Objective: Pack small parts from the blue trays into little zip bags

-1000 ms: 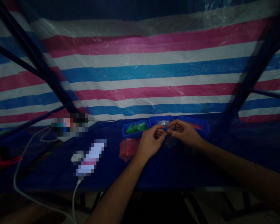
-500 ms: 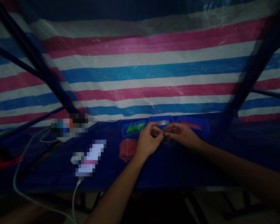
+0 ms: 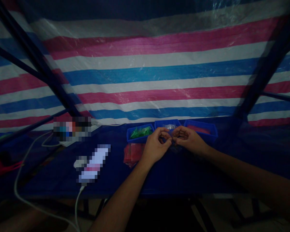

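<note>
My left hand (image 3: 157,145) and my right hand (image 3: 190,139) come together over the blue table, fingertips nearly touching. Thumb and fingers of each are pinched on a small clear plastic bag (image 3: 176,148), which hangs faintly visible beneath them. Just behind the hands stands a blue bin (image 3: 160,123) with clear plastic (image 3: 169,127) in it. Left of that, another blue bin (image 3: 130,138) contains green packets (image 3: 142,131); a third blue bin (image 3: 214,132) on the right holds red material (image 3: 198,129). Beside my left wrist lies a stack of red packets (image 3: 132,154).
A lit phone (image 3: 94,164), blurred out, lies on the left with a white cable (image 3: 76,201) attached. Behind it sits a white power strip (image 3: 70,141) with blurred items. Blue metal posts (image 3: 258,71) and a striped plastic sheet (image 3: 154,77) border the blue table (image 3: 178,180).
Both hands hold almost the same pose around the clear bag. The left fingertips have shifted slightly to the right, and the view has moved a little.
</note>
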